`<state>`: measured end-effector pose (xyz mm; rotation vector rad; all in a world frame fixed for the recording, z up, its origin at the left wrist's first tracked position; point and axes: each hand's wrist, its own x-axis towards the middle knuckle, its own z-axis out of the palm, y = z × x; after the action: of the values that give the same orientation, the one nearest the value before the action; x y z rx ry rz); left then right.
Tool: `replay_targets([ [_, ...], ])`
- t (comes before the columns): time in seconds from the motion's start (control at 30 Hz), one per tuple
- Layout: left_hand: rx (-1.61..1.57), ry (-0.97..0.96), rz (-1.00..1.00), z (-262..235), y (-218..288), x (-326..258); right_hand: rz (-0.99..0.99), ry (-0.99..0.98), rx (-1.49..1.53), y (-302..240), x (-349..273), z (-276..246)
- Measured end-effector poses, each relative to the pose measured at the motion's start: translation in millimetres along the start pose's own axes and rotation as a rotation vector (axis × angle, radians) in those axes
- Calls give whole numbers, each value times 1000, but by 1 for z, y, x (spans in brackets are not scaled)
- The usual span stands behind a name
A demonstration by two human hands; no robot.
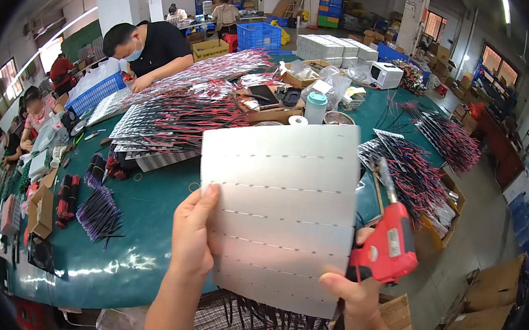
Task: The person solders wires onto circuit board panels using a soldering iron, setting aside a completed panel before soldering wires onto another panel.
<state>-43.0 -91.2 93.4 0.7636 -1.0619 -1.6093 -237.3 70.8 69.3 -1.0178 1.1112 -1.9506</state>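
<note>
A silver-grey metal panel (279,210) with rows of short perforated slots is held up in front of me, tilted, its plain side showing. My left hand (192,234) grips its left edge, thumb on the face and fingers behind. My right hand (356,299) presses its thumb on the lower right corner. The same hand's fingers are around a red soldering gun (389,245), partly hidden by the panel, with its metal barrel pointing up and away. Dark wires (263,319) hang out below the panel over a checked cloth.
Wired panels (174,119) are stacked on the green table (135,279); more panels with red and black wires (408,171) lie at right. Wire bundles (100,213) are at left. A cup (315,108) and tape roll (297,121) stand beyond. A masked co-worker (152,51) bends over the far side.
</note>
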Motion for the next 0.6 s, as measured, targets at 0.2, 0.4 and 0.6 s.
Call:
replay_targets([
  [0.2,49,-342,-178,60,5,12,69,513,226,-15,5,-87],
  [0.4,217,-318,46,14,-11,40,-419,760,137,-120,43,-216],
  [0.6,547,-15,156,-85,-5,78,-959,640,-1768,-162,141,-339],
])
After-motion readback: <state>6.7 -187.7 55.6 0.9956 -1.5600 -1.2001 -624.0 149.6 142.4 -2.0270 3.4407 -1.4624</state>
